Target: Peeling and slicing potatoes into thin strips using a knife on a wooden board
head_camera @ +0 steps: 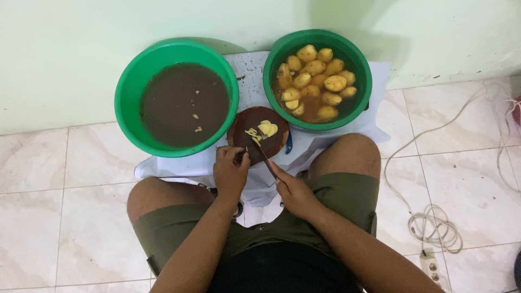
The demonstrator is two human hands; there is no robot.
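Potato slices [267,128], pale yellow, heaped on a small round dark wooden cutting board [274,145] set on a low white stand [251,81] between two green basins. Right hand [293,190] wrapped around the handle of a knife [262,152], fingers closed on it, blade angled up and left across the board with its tip among thinner cut strips [253,134] just beside the slices. Left hand [230,171] resting at the near left rim of the board, fingers curled together and touching its edge; impossible to tell whether anything is pinched beneath them.

Left basin [128,87], filled with murky brown water [184,103] and a few pale scraps afloat, touching the board's left side. Right basin [362,81], holding peeled yellow potatoes [316,81] piled in cloudy yellowish liquid, standing just behind and right of the board. Something small and blue [289,144] poking out at the board's right edge, too hidden to identify.

Seen from above: bare knees spread to either side of the stand, olive green shorts [347,195], dark shirt at the bottom of the view. Pale marbled floor tiles [65,179] all around, light green wall [81,32] behind the basins. White cable [434,222] looped on the floor well to the right, ending near a power strip [431,266] at the lower corner.
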